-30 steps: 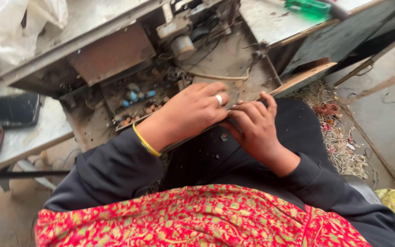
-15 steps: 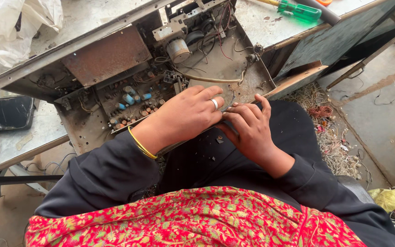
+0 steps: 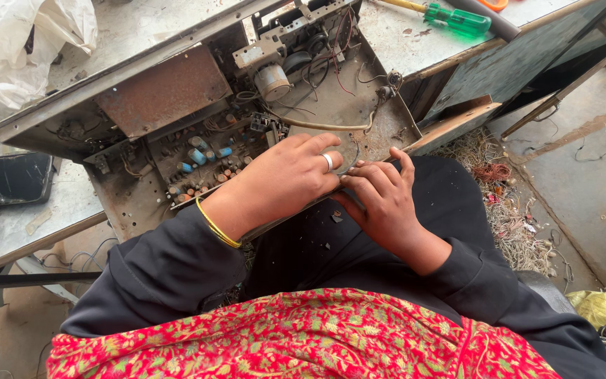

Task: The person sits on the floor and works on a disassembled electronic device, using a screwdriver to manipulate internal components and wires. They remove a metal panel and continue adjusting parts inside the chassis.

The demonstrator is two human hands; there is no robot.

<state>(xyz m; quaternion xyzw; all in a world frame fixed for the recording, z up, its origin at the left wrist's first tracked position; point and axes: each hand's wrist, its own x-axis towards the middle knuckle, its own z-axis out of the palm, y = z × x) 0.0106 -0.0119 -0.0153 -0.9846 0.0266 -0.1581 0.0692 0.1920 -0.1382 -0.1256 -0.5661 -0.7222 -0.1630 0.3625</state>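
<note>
An opened rusty metal chassis (image 3: pixel 170 88) of an old electronic device leans from the workbench toward my lap. Inside it are a circuit board with blue capacitors (image 3: pixel 201 154), loose wires and a small cylindrical part (image 3: pixel 272 81). My left hand (image 3: pixel 282 179), with a ring and a yellow bangle, lies curled over the near edge of the chassis. My right hand (image 3: pixel 380 200) is right beside it, fingers on top of the same edge and thumb below. The fingertips of both hands nearly touch. What is under the palms is hidden.
A green-handled screwdriver (image 3: pixel 457 20) lies on the bench at the back right. A white plastic bag (image 3: pixel 15 42) sits at the back left, above a flat black item (image 3: pixel 5 179). Wire scraps (image 3: pixel 506 210) litter the floor on the right, with a yellow rag (image 3: pixel 601 305) further right.
Both hands stay on the near edge of the chassis. The view has shifted a little, so more of the chassis inside and the bench behind it shows.
</note>
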